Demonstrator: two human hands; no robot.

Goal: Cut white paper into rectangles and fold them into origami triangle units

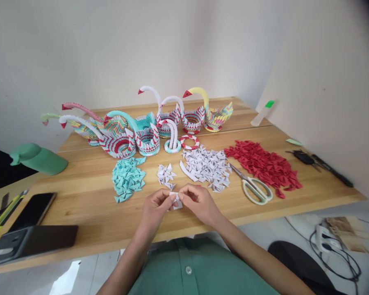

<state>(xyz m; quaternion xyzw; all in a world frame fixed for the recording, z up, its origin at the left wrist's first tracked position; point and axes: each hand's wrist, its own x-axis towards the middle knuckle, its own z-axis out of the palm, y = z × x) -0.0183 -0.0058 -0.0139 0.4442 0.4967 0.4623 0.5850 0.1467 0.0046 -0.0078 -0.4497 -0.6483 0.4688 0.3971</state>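
Close to the table's front edge, my left hand (156, 207) and my right hand (199, 203) pinch a small white piece of paper (177, 202) between thumbs and fingers. Its exact fold is partly hidden by the fingertips. Just beyond the hands lies a small group of folded white paper pieces (166, 175). A larger heap of white triangles (207, 166) sits to its right, with a curved strip of joined white pieces (188, 172) at its left side. Turquoise triangles (128, 178) are piled on the left, red triangles (264, 164) on the right.
Several folded-paper swans (119, 143) stand along the back, with a red-and-white ring (190, 142) before them. Scissors (256, 189) lie right of my hands. A green bottle (41, 159), a phone (33, 211) and a dark box (49, 237) occupy the left; keys (304, 157) lie far right.
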